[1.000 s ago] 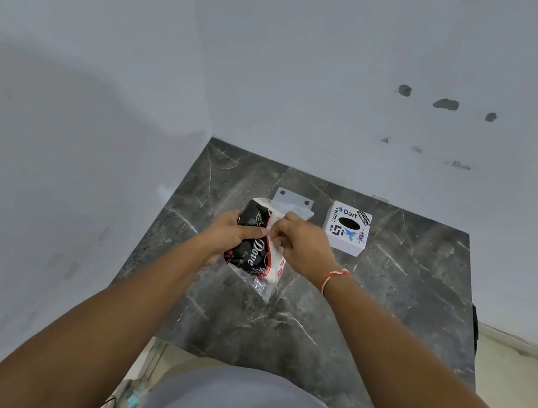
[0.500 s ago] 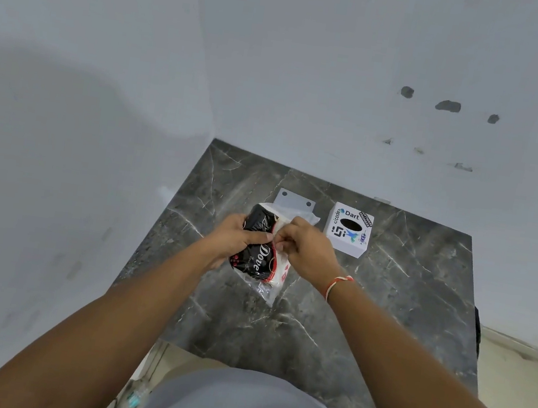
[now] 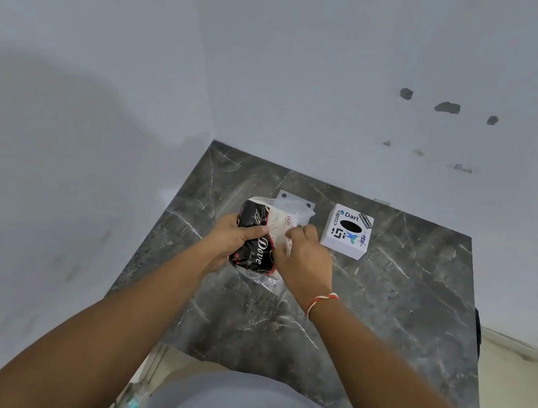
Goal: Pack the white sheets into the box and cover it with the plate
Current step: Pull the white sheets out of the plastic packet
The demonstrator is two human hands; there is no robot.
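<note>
L hand (image 3: 235, 239) grips the black tissue pack (image 3: 257, 240) over the bench (image 3: 404, 292); R hand (image 3: 303, 257) pinches white sheets (image 3: 279, 228) at its opening. Box (image 3: 346, 231) sits just right, plate (image 3: 295, 201) behind pack.

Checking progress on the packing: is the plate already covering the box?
No: the plate lies flat on the table, left of the box.

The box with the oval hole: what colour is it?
White, with stickers around a black oval opening; the box shows only in the head view.
</note>
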